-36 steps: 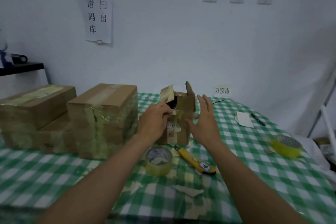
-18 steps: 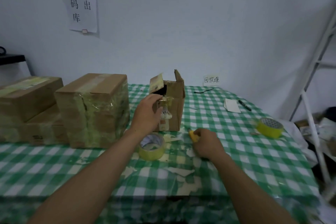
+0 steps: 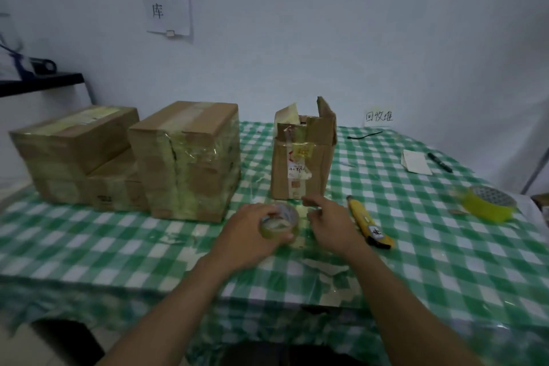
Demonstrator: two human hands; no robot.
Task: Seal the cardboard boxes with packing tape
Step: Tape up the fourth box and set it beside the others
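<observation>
One roll in hand: grips the tape roll (image 3: 277,221) with the left hand (image 3: 252,236), fingers and thumb curled round its rim, low in the centre of the frame, hole facing up. Holds the right hand (image 3: 329,224) just right of the roll, fingers loosely spread, gripping nothing; cannot tell whether touching it. Finds the open box (image 3: 303,163) directly above both hands in the frame, upright, flaps raised, nearer the right hand. Likely needs the tape's free end picked next. Has the yellow knife (image 3: 368,226) just right of that hand.
</observation>
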